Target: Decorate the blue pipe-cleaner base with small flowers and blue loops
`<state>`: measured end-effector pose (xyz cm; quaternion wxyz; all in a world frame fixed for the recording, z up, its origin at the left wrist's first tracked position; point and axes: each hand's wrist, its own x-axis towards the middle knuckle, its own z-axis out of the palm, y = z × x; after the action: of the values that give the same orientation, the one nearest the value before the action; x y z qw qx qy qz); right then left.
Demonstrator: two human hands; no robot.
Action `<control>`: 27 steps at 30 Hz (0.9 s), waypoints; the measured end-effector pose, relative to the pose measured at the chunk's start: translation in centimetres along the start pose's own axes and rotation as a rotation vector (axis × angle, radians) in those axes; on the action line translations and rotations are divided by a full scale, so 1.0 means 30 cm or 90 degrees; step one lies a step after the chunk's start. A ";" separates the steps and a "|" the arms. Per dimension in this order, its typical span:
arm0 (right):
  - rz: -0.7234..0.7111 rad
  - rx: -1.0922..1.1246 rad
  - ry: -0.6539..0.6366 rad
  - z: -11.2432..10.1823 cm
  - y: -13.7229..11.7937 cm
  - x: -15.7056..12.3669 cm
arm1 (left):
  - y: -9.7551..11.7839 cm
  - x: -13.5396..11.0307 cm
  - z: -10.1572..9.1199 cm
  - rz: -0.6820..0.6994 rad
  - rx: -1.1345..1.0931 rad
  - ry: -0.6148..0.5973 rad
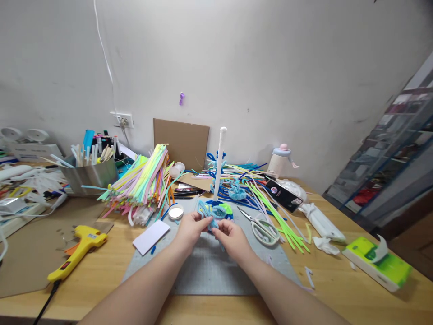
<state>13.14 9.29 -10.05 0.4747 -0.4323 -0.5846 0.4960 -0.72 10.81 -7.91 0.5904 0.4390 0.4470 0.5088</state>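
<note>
Light-blue pipe cleaners, bent into loops, are pinched between my two hands above the grey cutting mat. My left hand grips them from the left, thumb against fingers. On the other side my right hand closes its thumb and fingertips on the same piece. Just behind the hands rises a white fuzzy rod, upright, with dark-blue loops beside it and blue and green pieces around its foot. Scissors lie right of my right hand. The exact twist between my fingertips is too small to tell.
A yellow glue gun lies at left, its cord running off the front edge. Bundled pipe cleaners, a white card and a metal tub of sticks stand nearby. At right are green pipe cleaners and a tissue pack.
</note>
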 end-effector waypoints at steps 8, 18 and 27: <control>0.129 0.231 -0.112 -0.015 -0.039 -0.002 | 0.020 0.011 -0.022 -0.224 -0.257 -0.114; 0.037 0.008 -0.020 -0.010 0.002 0.009 | 0.049 0.036 -0.053 -0.026 -0.099 0.030; 0.118 0.090 -0.112 -0.021 -0.030 0.006 | 0.049 0.028 -0.046 -0.071 -0.110 -0.022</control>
<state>13.69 9.46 -9.11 0.4030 -0.4048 -0.5453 0.6135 -2.30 11.88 -6.85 0.6612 0.3694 0.4151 0.5041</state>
